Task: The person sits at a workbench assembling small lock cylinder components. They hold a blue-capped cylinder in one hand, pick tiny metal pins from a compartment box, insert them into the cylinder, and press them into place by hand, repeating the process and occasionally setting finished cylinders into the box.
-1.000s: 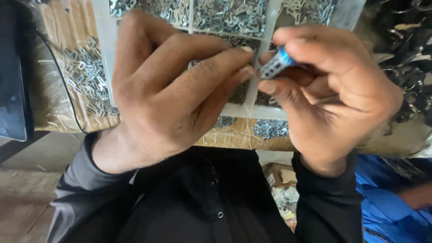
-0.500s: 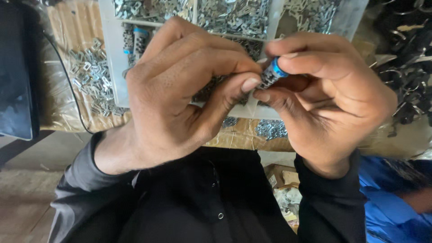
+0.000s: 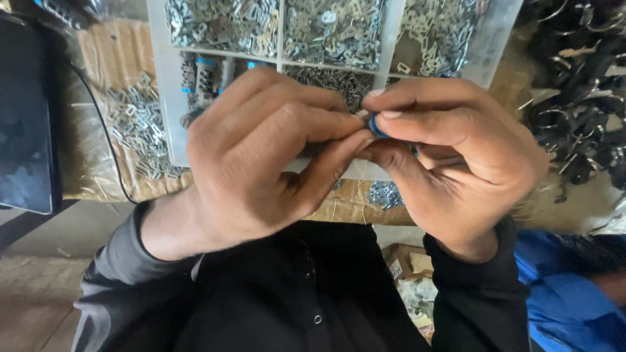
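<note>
My left hand [image 3: 261, 156] and my right hand [image 3: 456, 156] meet close to the camera, fingertips pinched together on one small blue part [image 3: 376, 125]. Only a sliver of blue shows between the thumbs and forefingers; the rest of the part is hidden. Behind the hands lies a white compartment tray [image 3: 166, 104] filled with several heaps of small silver metal pieces [image 3: 332, 26], and one cell holds blue-tipped metal parts [image 3: 205, 75]. Dark sleeves cover both wrists.
A loose pile of silver metal pieces [image 3: 134, 127] lies on brown cardboard [image 3: 114, 58] left of the tray. A dark flat device [image 3: 26, 117] with a cable is at far left. Black metal parts [image 3: 580, 98] are heaped at right. Blue cloth [image 3: 567, 306] shows at lower right.
Both hands have shifted slightly to the right and closed tighter over the blue part, which shows less than before. More of the tray's left cells is uncovered.
</note>
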Demonstrator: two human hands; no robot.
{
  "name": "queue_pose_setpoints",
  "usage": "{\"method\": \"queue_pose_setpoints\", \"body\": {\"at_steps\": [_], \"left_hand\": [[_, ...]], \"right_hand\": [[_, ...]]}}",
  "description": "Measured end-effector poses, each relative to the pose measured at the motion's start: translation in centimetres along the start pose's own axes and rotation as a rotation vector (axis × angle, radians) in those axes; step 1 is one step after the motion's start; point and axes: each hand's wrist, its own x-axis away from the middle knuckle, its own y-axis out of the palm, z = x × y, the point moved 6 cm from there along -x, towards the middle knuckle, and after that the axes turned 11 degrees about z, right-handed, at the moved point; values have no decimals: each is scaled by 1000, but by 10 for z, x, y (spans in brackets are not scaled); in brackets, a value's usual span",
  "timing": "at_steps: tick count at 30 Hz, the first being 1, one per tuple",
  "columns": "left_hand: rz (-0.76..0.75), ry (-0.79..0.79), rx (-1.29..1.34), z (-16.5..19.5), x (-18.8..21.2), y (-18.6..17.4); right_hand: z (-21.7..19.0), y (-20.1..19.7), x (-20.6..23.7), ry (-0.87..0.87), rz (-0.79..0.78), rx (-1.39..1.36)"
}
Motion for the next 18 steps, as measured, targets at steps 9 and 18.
{"method": "queue_pose_setpoints", "body": {"at_steps": [9, 18], "left_hand": [[-75, -4, -185, 14, -42, 4], [-161, -105, -191, 3, -22, 11]], "right_hand": [[12, -6, 1, 142, 134, -175], [14, -10, 1, 179, 96, -140]]}}
